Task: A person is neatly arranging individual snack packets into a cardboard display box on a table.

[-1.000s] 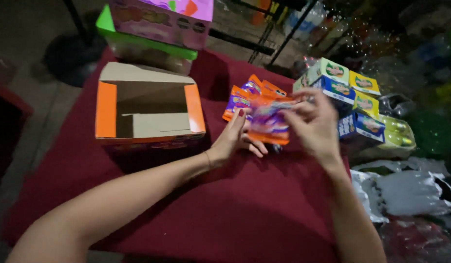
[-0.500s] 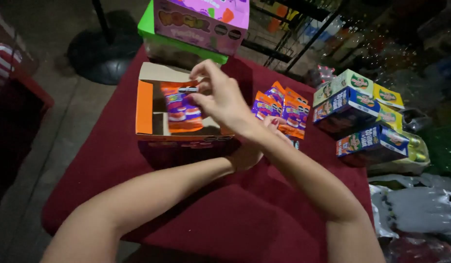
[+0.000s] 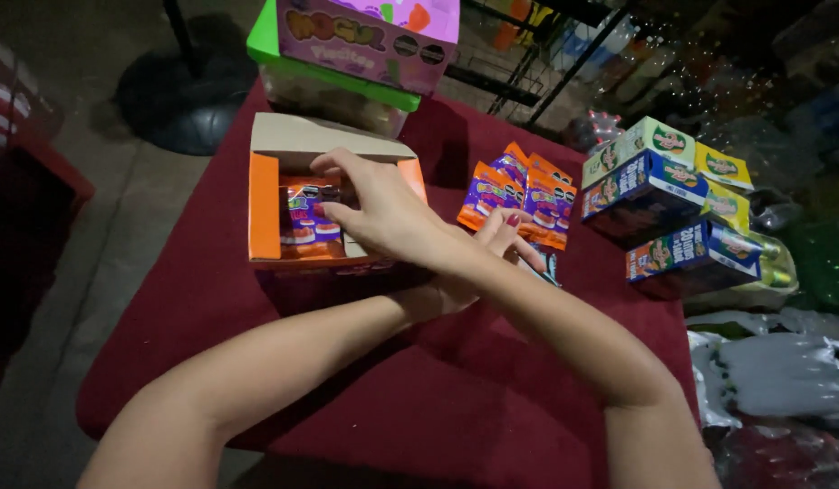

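- Packets of purple-and-orange foil (image 3: 303,217) lay inside the open orange-and-cream cardboard display box (image 3: 264,204); your right hand (image 3: 383,213) reached across into it, fingers pinched narrowly on the top edge of one packet.
- Your left hand (image 3: 492,244), crossed beneath the right forearm, was open with fingers spread, holding nothing, near the loose purple-and-orange packets (image 3: 519,195) lying fanned on the dark red tablecloth (image 3: 347,398).
- You could judge each packet light, thin, crinkly and somewhat slippery; the crimped edge seemed the safest hold, since squeezing the middle might crush the contents.
- Behind the box stood a clear tub with a green lid (image 3: 333,77), a pink printed carton (image 3: 365,36) on top.
- To your right sat stacked green, yellow and blue cartons (image 3: 664,195).
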